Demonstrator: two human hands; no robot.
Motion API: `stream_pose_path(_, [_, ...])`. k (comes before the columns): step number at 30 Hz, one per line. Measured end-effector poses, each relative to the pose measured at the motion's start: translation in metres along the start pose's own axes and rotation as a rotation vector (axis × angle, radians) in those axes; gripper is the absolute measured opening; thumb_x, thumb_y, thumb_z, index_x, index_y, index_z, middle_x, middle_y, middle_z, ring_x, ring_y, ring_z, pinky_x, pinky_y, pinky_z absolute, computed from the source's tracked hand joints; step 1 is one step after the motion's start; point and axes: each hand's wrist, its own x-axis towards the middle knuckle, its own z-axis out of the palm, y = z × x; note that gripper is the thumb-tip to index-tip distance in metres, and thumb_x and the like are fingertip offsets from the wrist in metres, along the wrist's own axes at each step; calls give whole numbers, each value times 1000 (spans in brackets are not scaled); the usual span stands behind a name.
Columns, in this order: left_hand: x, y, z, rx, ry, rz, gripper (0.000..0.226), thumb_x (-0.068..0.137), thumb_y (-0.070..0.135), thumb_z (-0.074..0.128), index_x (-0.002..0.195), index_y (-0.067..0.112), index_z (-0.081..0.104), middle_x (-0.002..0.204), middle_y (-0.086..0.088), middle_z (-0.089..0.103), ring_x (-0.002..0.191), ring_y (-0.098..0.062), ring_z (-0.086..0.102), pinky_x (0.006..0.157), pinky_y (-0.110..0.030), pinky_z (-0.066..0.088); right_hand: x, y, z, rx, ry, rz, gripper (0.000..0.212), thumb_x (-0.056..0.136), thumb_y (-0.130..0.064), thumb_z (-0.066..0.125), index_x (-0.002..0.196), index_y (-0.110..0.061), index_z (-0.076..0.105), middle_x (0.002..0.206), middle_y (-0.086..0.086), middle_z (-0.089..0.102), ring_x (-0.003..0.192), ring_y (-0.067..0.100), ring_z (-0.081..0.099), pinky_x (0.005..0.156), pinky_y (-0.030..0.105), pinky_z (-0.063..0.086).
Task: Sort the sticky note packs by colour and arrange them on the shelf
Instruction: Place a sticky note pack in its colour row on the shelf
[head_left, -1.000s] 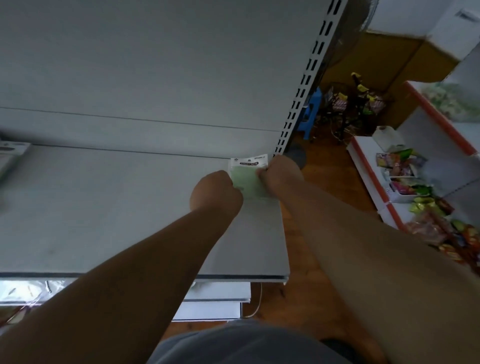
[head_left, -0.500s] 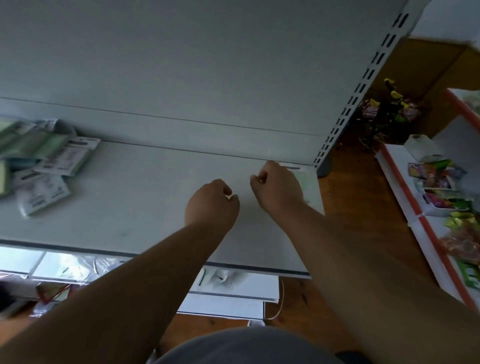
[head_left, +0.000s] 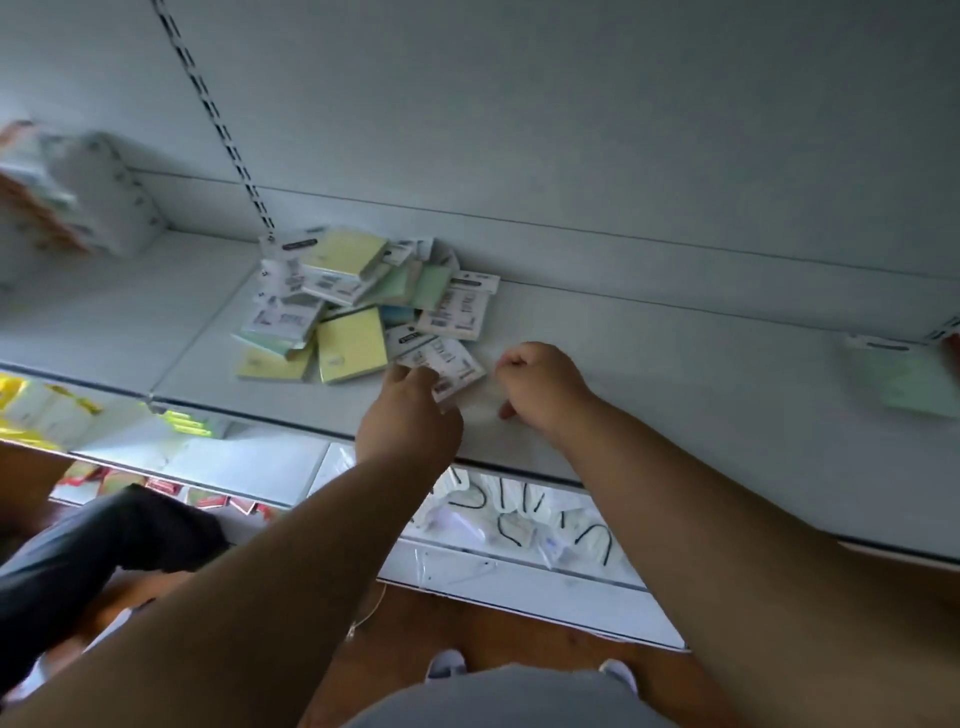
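My left hand (head_left: 410, 415) fingers touch the label-up white-backed pack (head_left: 441, 366) at the mixed pile's (head_left: 358, 301) front edge on the grey shelf (head_left: 649, 364), grip unclear, right hand (head_left: 540, 387) curled empty; I'd pinch one pack only, check colour.

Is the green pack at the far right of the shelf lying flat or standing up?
Lying flat. The green pack rests face up on the shelf, header card toward the back panel, apart from the jumbled pile.

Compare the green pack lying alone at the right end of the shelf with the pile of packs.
The green pack lies alone and flat; the pile is many packs overlapping at odd angles. The green pack is one colour; the pile mixes yellow, green and blue. The left hand reaches the pile only. Both rest on the shelf.
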Motion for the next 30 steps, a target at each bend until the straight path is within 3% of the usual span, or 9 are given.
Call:
stream_pose_path(3, [7,-15,-4,-19,-27,81,47,80,37,62,125,24,56,125,0,54,102,-24,61,78,-31,46,-1,-24,24,71,5,99,16,85,-17,50,74,-16,62,53,4,63,44,20,64,41,20,35])
stream_pose_path(7, [14,-27,-13,18,-64,73,56,77,36,68,129,27,50,124,-1,50,97,-27,62,70,-31,46,-4,-43,32,570,-64,438,17,82,-8,47,67,-12,55,57,4,52,35,11,33,37,14,21])
stream_pose_path(11, [17,-35,-27,-29,80,97,16,84,28,55,99,21,54,91,0,59,74,-28,58,56,-28,38,-16,-47,32,728,-196,389,20,90,-15,48,81,-10,66,64,1,61,40,10,34,36,16,23])
stream_pose_path(13, [18,-33,-29,-263,100,-36,11,79,24,56,86,16,54,73,1,58,63,-24,54,50,-29,40,-23,-44,29,606,-71,340,17,89,-19,56,85,-9,68,71,3,62,40,11,36,39,17,24])
stream_pose_path(16, [6,-15,-27,-998,-90,-284,22,74,15,68,92,17,57,69,-6,60,46,-17,52,44,-30,44,-29,-28,15,478,68,333,24,88,-32,64,85,-8,63,76,6,64,40,13,37,40,19,27])
stream_pose_path(18, [-5,-1,-17,-1199,-211,-330,28,77,5,70,99,17,56,62,-4,57,37,-14,45,41,-25,39,-35,-17,-2,557,104,319,23,89,-30,64,84,-9,63,77,8,66,40,13,36,41,20,26])
stream_pose_path(24, [-17,37,16,-886,-314,-144,6,84,25,63,83,23,68,59,1,62,48,-16,56,45,-24,45,-54,28,-65,525,295,147,15,86,-19,70,77,-9,63,70,13,53,42,15,32,41,20,24])
stream_pose_path(27, [-24,67,38,-592,-318,28,9,83,32,64,79,26,68,65,7,65,59,-17,62,58,-27,51,-62,56,-96,329,379,119,18,83,-24,71,71,-14,64,57,1,52,45,13,39,49,25,32])
stream_pose_path(30, [-29,111,64,-382,-273,135,12,81,37,64,78,26,63,66,12,62,63,-8,59,55,-19,40,-60,83,-135,102,448,128,21,84,-31,70,71,-16,64,59,-3,56,53,15,50,58,28,41])
